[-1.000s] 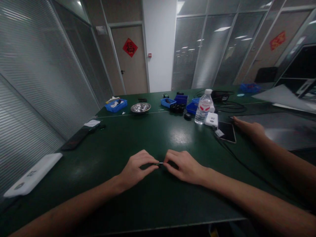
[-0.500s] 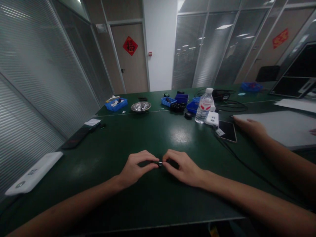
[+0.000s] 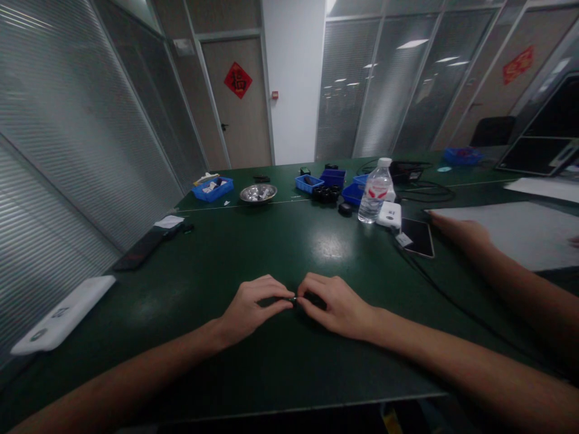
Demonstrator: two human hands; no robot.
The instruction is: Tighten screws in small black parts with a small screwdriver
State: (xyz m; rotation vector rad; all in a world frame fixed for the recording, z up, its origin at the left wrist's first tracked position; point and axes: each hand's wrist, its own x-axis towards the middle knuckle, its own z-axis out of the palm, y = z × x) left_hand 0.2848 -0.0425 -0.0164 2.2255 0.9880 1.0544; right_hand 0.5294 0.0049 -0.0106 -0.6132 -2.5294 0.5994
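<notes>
My left hand (image 3: 253, 304) and my right hand (image 3: 332, 304) meet fingertip to fingertip, low over the dark green table (image 3: 235, 247). Between them is a small dark part with a shiny metal bit (image 3: 294, 299), too small to name. Thumb and forefinger of my left hand are closed on its left side. The right thumb and forefinger pinch at its right side, and the fingertips cover most of it.
A water bottle (image 3: 376, 191), a white power bank (image 3: 389, 214) and a phone (image 3: 417, 237) stand or lie to the right. Another person's hand (image 3: 465, 235) rests by a pale board (image 3: 534, 232). Farther back are a metal dish (image 3: 258, 194) and a blue tray (image 3: 212, 189).
My fingertips have drawn slightly closer together around the small part, and less of it shows. The left hand has shifted a little to the right.
</notes>
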